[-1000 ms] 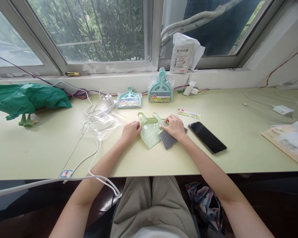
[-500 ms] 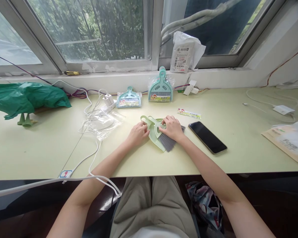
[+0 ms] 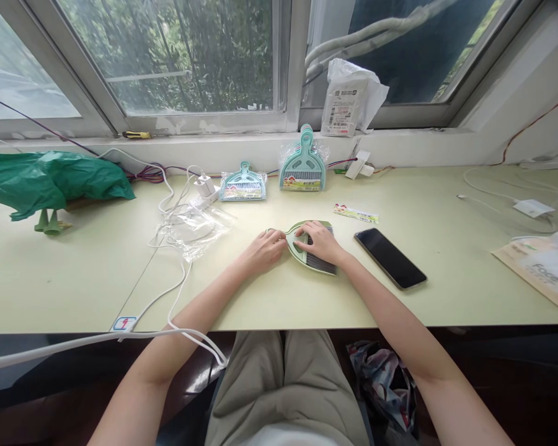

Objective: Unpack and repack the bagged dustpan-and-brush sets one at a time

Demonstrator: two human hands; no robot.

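While the table (image 3: 167, 297) bears the set, dustpan (image 3: 312, 269) lies about midway between its near and far edges, mouth toward the right edge. Brush (image 3: 320, 264) lies over it; current step looks like nesting them. Right hand (image 3: 323, 243) grips brush from above; left hand (image 3: 266, 251) closes on dustpan's handle end, brush handle unclear. Next move likely needs level pressure.
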